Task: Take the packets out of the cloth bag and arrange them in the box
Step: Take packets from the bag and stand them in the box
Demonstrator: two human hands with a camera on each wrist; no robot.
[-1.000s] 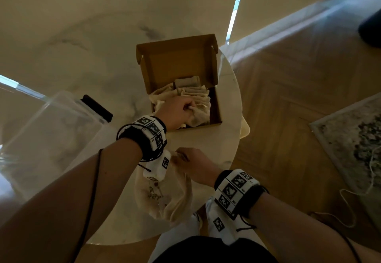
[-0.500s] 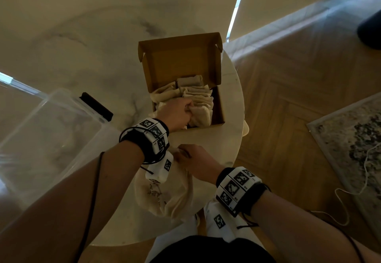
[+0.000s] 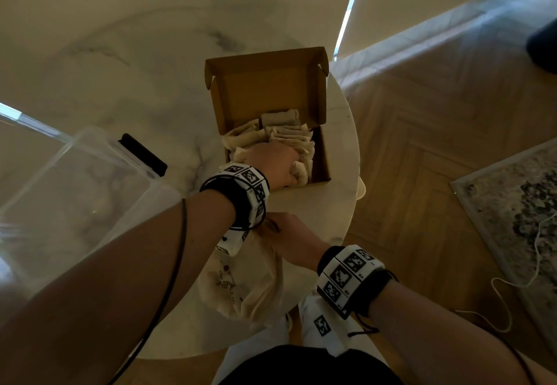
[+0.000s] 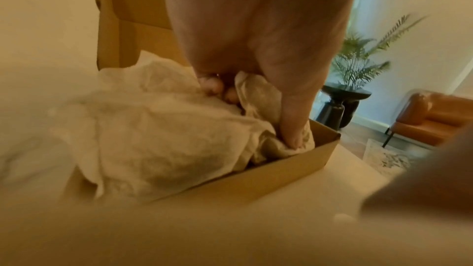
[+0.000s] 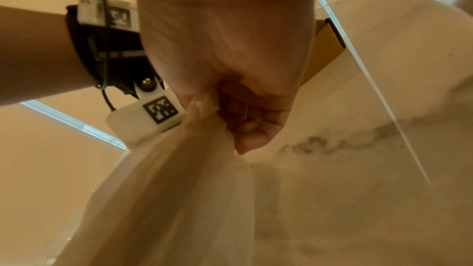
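1. The box (image 3: 321, 155) sat on the round marble bench (image 3: 126, 83), near its right edge, with its lid standing upright at the far side.
2. Cream packets (image 3: 286, 134) lay crowded inside the box, most with their long axes running roughly left to right; one small roll lay across the far end of the pile.
3. The left hand (image 3: 275, 164) reached forward into the near part of the box, palm down, its fingers curled round a packet (image 4: 261, 96) and its thumb (image 4: 294, 120) pressing the cloth down by the box's right wall.
4. The cloth bag (image 3: 244, 282) hung over the near edge of the bench, its long axis running from the bench down toward the person, mouth end uppermost.
5. The right hand (image 3: 289, 237) lay just behind the left wrist, knuckles up, fingers closed tight on the gathered mouth of the bag.
6. A clear plastic tub (image 3: 69, 203) stood at the left of the bench, well apart from the box.
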